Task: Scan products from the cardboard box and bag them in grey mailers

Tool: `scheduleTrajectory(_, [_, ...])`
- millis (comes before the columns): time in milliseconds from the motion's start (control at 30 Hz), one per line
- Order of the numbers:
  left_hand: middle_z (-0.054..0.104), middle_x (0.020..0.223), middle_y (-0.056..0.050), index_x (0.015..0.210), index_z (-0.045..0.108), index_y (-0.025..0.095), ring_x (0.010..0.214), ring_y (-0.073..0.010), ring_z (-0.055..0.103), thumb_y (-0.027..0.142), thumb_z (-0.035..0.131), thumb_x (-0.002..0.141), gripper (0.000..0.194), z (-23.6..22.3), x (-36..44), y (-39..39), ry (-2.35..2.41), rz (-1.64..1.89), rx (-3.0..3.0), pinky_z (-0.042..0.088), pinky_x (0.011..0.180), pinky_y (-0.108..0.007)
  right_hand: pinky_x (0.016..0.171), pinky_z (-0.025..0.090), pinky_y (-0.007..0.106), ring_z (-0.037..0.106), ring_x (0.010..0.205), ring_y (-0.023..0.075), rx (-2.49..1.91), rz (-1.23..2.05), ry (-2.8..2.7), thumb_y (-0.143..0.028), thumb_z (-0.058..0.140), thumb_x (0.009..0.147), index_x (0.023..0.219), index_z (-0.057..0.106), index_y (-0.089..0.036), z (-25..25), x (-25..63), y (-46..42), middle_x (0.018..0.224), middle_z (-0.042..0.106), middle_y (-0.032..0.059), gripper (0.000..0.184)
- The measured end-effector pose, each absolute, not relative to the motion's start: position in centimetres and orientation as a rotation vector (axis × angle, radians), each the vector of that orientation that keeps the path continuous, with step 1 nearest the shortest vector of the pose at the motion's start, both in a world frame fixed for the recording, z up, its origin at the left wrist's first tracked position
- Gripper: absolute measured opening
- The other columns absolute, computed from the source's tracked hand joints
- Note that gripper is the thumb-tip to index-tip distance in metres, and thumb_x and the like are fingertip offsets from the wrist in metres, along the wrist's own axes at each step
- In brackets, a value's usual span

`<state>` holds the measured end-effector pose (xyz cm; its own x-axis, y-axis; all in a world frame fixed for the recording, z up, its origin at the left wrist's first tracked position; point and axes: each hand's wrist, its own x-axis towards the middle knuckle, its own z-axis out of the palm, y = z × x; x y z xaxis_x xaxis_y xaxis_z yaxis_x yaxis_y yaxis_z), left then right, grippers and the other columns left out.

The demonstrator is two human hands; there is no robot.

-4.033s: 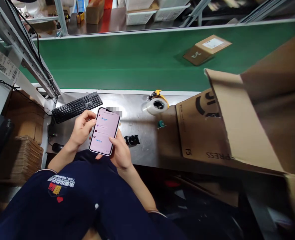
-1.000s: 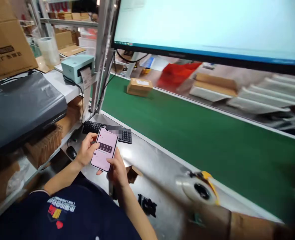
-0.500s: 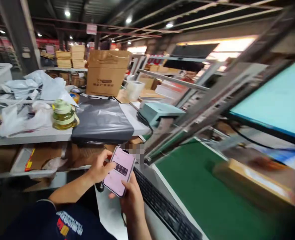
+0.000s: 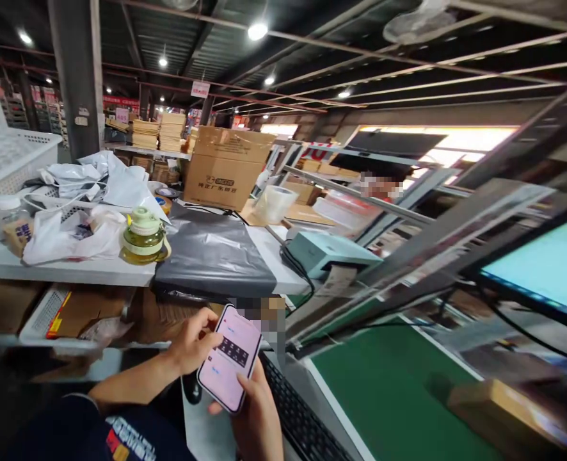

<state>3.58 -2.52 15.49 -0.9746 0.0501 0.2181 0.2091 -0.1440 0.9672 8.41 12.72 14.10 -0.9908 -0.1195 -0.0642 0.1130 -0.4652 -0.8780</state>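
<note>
A smartphone [image 4: 229, 378] with a pink screen is held tilted in front of me, and a dark pop-up menu shows mid-screen. My right hand [image 4: 258, 410] wraps its lower right side, thumb at the edge of the screen. At its upper left edge is my left hand [image 4: 193, 342], fingers curled and thumb resting over the screen by the menu. A black computer mouse [image 4: 192, 388] lies just below my left hand. Beside my right hand runs a black keyboard [image 4: 303, 410], partly hidden by that hand.
A green conveyor surface [image 4: 374, 384] carries a blurred cardboard box [image 4: 504, 416] at right. Ahead are a grey plastic stack [image 4: 211, 250], a green-lidded bottle [image 4: 143, 240], a label printer [image 4: 331, 253] and a carton [image 4: 226, 168]. A monitor [image 4: 543, 269] hangs on the right.
My view has tilted up and turned left, so the surroundings sit lower and further right. Both hands still hold the phone. The person's hand beside the box is no longer clearly visible.
</note>
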Motion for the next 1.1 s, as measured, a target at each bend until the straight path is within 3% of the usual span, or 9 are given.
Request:
scheduleTrajectory(100, [0.067,0.087,-0.002,0.093,0.063,0.020,0.081,-0.0186,0.058,0.035,0.060,0.085,0.017,15.6,3.4,-1.9,-1.974,-2.364,-0.371,0.045,0.076,-0.032,0.037,0.058,0.030,0.073,0.082,0.0277,0.032,-2.623,1.539,-0.039,0.081,0.081,0.140,0.065,-0.031,13.9,8.8,13.0,0.125,0.075,0.0081,0.062])
scheduleTrajectory(233, [0.068,0.091,-0.003,0.100,0.066,0.020,0.078,-0.0191,0.059,0.039,0.058,0.087,0.024,16.1,3.5,-1.0,-2.070,-2.449,-0.443,0.046,0.068,-0.031,0.034,0.054,0.027,0.076,0.089,0.0305,0.142,-2.758,1.451,-0.041,0.079,0.079,0.139,0.064,-0.031,14.4,9.4,13.2,0.129,0.073,0.0089,0.062])
scheduleTrajectory(467, [0.073,0.125,-0.009,0.135,0.062,0.020,0.114,-0.0277,0.066,0.033,0.068,0.083,0.054,15.1,3.7,1.2,-2.144,-2.515,-0.806,0.053,0.093,-0.038,0.037,0.059,0.029,0.075,0.089,0.0292,0.311,-2.922,1.332,-0.036,0.075,0.076,0.138,0.059,-0.028,15.1,11.2,14.8,0.119,0.074,0.0073,0.065])
scheduleTrajectory(567, [0.075,0.121,-0.009,0.129,0.063,0.019,0.116,-0.0280,0.067,0.032,0.068,0.082,0.049,14.6,3.7,2.6,-2.147,-2.570,-0.806,0.052,0.098,-0.039,0.036,0.055,0.023,0.074,0.086,0.0263,0.395,-2.953,1.333,-0.031,0.077,0.072,0.137,0.059,-0.028,14.5,12.3,15.6,0.118,0.074,0.0061,0.068])
scheduleTrajectory(767, [0.078,0.108,-0.007,0.118,0.065,0.020,0.099,-0.0254,0.071,0.036,0.068,0.082,0.039,14.3,4.4,6.0,-2.218,-2.659,-0.831,0.054,0.082,-0.035,0.039,0.059,0.026,0.074,0.088,0.0260,0.442,-3.011,1.378,-0.024,0.080,0.070,0.140,0.056,-0.031,13.6,14.9,17.5,0.129,0.072,0.0063,0.074])
scheduleTrajectory(1100, [0.077,0.115,-0.009,0.120,0.068,0.019,0.114,-0.0284,0.069,0.035,0.069,0.079,0.044,13.5,5.8,12.4,-2.242,-2.860,-1.119,0.053,0.099,-0.040,0.057,0.068,0.030,0.072,0.100,0.0248,0.678,-3.105,1.542,-0.020,0.090,0.067,0.140,0.052,-0.031,14.3,20.0,20.3,0.134,0.068,0.0058,0.083])
